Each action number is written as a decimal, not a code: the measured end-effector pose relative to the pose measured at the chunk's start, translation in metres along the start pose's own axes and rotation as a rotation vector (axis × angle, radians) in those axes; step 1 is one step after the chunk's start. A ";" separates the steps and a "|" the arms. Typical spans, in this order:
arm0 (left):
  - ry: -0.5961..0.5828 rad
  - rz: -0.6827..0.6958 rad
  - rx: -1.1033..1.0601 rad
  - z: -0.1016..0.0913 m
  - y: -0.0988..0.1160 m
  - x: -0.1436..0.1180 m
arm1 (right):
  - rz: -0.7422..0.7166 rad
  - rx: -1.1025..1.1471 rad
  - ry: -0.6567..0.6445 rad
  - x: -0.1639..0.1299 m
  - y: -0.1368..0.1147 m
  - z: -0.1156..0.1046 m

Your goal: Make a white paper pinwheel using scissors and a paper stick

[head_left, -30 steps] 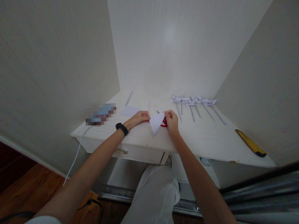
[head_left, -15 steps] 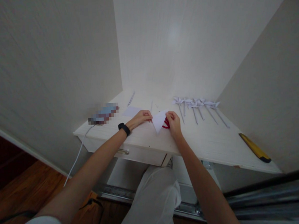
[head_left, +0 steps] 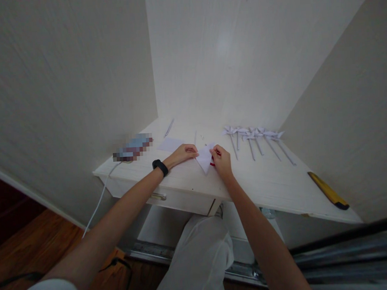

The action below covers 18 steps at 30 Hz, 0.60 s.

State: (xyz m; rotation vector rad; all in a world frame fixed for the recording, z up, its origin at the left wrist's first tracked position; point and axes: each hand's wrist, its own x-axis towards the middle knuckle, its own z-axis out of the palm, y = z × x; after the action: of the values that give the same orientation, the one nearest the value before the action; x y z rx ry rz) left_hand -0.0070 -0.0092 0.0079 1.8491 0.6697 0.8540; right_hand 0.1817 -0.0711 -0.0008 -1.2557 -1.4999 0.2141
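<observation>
Between my hands is a white sheet of paper (head_left: 204, 160), creased into a pointed shape with one corner toward me. My left hand (head_left: 186, 152) pinches its left edge, thumb against fingers. On the opposite edge, my right hand (head_left: 220, 158) is closed in a pinch on the same paper. Red scissor-like handles (head_left: 212, 164) show partly from under the right hand; the rest is hidden. A flat white paper square (head_left: 170, 144) lies just beyond my left wrist, which wears a black band (head_left: 160, 167).
Several white paper pinwheels (head_left: 253, 133) on thin sticks lie at the back right. A yellow and black tool (head_left: 328, 191) rests at the right edge. A blurred-out device (head_left: 133, 147) with a white cable (head_left: 102, 195) sits left; thin sticks (head_left: 169, 127) lie behind.
My right hand has shifted slightly left and down along the paper, covering more of the red handles. The left hand keeps its pinch almost in place.
</observation>
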 end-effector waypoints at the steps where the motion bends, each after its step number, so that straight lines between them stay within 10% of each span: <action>1: -0.006 -0.002 0.010 0.000 0.000 0.000 | -0.009 0.001 -0.008 0.000 0.000 0.000; 18: 0.156 0.025 0.045 -0.002 0.002 0.004 | -0.101 -0.139 -0.021 0.002 0.000 0.001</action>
State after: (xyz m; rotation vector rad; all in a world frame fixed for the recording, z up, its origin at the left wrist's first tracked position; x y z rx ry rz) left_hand -0.0057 -0.0061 0.0117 1.8477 0.7692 1.0146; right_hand 0.1818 -0.0692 -0.0002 -1.2869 -1.6144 0.0575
